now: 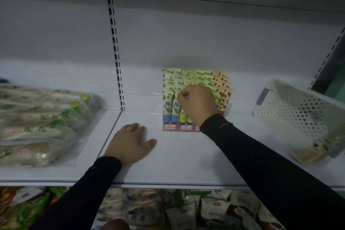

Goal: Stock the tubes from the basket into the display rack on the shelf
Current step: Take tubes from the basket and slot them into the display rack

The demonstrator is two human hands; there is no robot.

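Right hand (197,103) is what I watch first: its fingers are curled tight into a fist at the front of the display rack (179,128), knuckles over the yellow and green rows. From my view I cannot tell whether the fist pinches a tube or closes on nothing. The tubes (169,106) stand upright in rows, caps down: blue-flowered ones at the left, yellow and green behind the fist, strawberry-printed ones (224,97) at the right, just past my wrist. Small red-bordered price labels (170,127) sit along the rack's front edge.

My left hand (130,142) lies flat and spread on the white shelf (177,164), palm down, holding nothing, just left of the rack and nearer the shelf's front edge.

At the right of the shelf I see the white perforated basket (291,115), tilted, with a few pale tubes (309,152) spilling at its near corner, well apart from my fist. Bagged goods (41,123) are piled on the left of the shelf, and more packets (186,209) fill the level below.
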